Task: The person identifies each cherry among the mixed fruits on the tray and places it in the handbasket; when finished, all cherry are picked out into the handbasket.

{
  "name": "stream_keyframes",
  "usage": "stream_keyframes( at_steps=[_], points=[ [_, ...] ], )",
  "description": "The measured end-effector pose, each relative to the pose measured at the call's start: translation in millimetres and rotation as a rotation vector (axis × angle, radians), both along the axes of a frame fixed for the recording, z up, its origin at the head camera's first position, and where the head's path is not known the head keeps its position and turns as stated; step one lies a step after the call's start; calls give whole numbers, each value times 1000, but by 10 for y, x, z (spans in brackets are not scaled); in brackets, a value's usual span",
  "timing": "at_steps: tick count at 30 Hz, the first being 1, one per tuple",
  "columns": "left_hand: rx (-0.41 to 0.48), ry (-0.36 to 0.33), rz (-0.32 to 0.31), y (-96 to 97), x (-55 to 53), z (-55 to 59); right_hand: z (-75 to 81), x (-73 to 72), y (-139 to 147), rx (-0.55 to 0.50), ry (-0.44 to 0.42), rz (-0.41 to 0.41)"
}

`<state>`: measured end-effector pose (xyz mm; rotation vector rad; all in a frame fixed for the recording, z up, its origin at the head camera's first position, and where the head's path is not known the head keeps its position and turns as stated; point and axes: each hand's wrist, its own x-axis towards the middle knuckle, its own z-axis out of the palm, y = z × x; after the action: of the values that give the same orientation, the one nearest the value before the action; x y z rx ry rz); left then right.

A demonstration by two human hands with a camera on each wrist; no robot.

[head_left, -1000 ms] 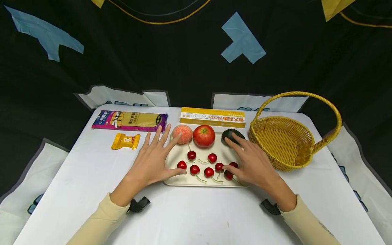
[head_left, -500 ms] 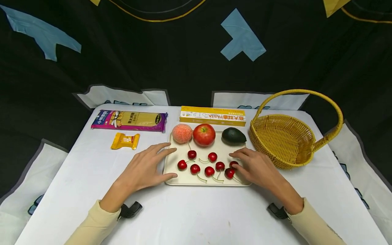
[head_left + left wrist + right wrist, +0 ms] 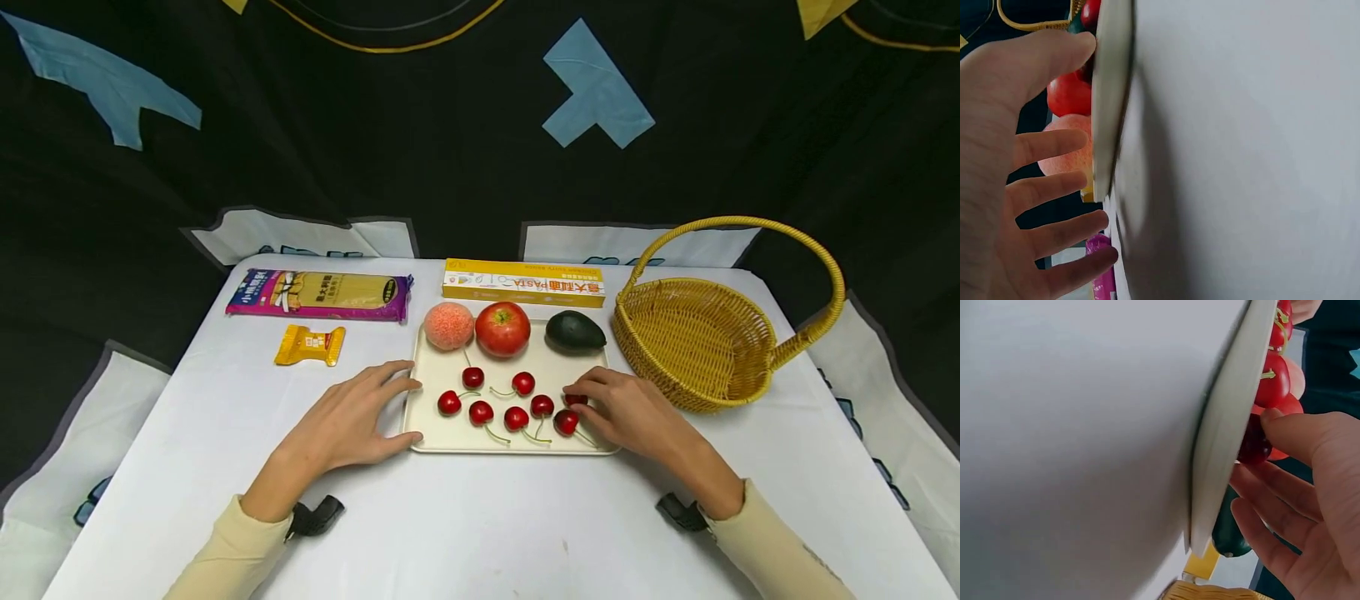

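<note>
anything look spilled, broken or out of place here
Nothing looks spilled or broken: the cherries are loosely scattered, but none shows outside the tray, and the basket stands upright. The one small oddity is a faint speck on the white tabletop near the front; what it is, I can't tell.

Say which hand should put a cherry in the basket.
Probably the right hand: its grip is around a cherry, nearer the basket; the left hand is across the tray.
</note>
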<state>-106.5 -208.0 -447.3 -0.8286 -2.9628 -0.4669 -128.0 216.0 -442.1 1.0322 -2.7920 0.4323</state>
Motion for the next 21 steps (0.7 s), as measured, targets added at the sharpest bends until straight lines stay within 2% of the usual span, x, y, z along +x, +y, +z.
stream_keyframes(
  at_steps=[4,10,16,21],
  points=[
    [-3,-15,-5,-9,-12,-37,74,-28,56,-7,16,4],
    [-20,-2,-9,-52,-17,-47,186,-88,86,-33,51,-20],
    [-19,26,-27,-82,-17,-53,248,-127,116,-91,58,-28],
    [-11,20,-27,-89,-16,-61,335,-176,162,-138,77,-18]
  ],
)
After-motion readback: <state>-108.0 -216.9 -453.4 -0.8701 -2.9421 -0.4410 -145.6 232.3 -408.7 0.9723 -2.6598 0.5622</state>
